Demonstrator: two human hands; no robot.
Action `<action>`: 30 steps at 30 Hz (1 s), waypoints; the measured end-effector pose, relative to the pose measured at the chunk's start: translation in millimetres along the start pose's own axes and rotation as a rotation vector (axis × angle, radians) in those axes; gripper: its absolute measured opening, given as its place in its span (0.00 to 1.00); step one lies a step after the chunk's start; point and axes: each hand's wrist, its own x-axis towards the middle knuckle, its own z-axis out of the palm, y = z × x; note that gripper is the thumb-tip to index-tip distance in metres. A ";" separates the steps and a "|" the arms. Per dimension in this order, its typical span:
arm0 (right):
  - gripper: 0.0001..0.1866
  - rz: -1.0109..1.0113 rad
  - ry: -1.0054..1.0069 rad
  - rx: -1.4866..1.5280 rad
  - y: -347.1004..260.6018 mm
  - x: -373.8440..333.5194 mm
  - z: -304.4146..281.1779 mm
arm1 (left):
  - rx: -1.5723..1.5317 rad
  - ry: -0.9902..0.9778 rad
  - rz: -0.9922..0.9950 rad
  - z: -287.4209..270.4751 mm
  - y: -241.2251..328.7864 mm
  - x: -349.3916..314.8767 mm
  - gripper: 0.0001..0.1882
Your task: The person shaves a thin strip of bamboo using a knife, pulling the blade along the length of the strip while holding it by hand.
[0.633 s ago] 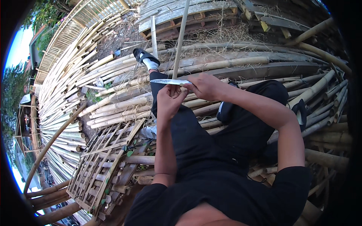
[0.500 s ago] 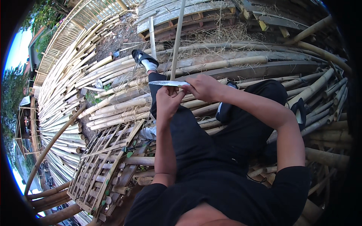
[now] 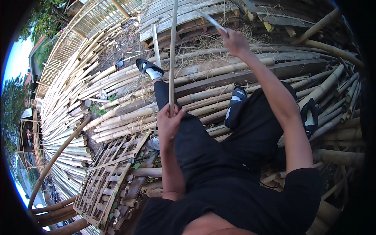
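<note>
My left hand (image 3: 168, 120) is closed round the lower end of a long, flat bamboo strip (image 3: 172, 58), which stands up over my left leg and runs out past the top of the view. Out ahead and to the right, my right hand (image 3: 236, 43) grips a knife (image 3: 212, 21) by its handle. The pale blade points up and to the left, apart from the strip. Most of the handle is hidden in my fingers.
Stacked wooden pallets (image 3: 188, 24) stand at the far side. Bamboo poles (image 3: 129, 121) lie in rows around my legs, beside a slatted bamboo lattice (image 3: 111, 182) at the lower left. A bent pole (image 3: 55, 160) arches at the left, and straw (image 3: 219, 44) litters the ground.
My right hand has swung the knife away from the strip, up and to the right. My left hand has lowered slightly with the strip, which now stands further left and more upright.
</note>
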 end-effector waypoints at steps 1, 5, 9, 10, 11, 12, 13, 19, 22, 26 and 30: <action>0.31 -0.061 0.125 0.063 -1.8 7.9 -22.6 | -0.016 0.014 -0.020 -9.9 -5.8 -7.8 0.14; 0.32 -0.104 0.172 0.368 -24.2 -13.4 -39.3 | -0.080 0.070 0.005 -5.5 6.0 -3.5 0.12; 0.29 -0.128 -0.290 0.398 -62.5 -65.6 -18.1 | -0.252 -0.005 -0.016 10.3 33.8 7.3 0.10; 0.26 -0.167 -0.340 0.375 -73.7 -73.7 -17.1 | -0.262 0.012 -0.035 10.7 33.4 7.9 0.09; 0.24 -0.296 -0.297 0.372 -75.0 -77.3 -7.8 | -0.226 0.037 -0.010 11.9 34.0 9.3 0.08; 0.23 -0.292 -0.374 0.370 -81.7 -82.7 -8.9 | -0.194 0.059 0.005 15.5 31.6 9.5 0.08; 0.22 -0.287 -0.450 0.369 -87.8 -87.2 -9.8 | -0.161 0.081 0.020 17.9 28.9 10.1 0.08; 0.20 -0.485 -0.525 0.231 -81.8 -110.7 19.1 | -0.224 0.004 0.008 20.9 8.8 17.9 0.11; 0.20 -0.500 -0.564 0.233 -84.8 -116.7 26.3 | 0.034 0.048 0.118 23.9 4.6 21.2 0.12; 0.24 -0.467 -0.620 0.137 -74.6 -122.4 45.2 | 0.159 0.095 0.220 27.5 6.2 22.5 0.12; 0.25 -0.471 -0.616 0.149 -70.3 -121.6 49.5 | 0.296 0.134 0.297 27.8 5.9 17.2 0.10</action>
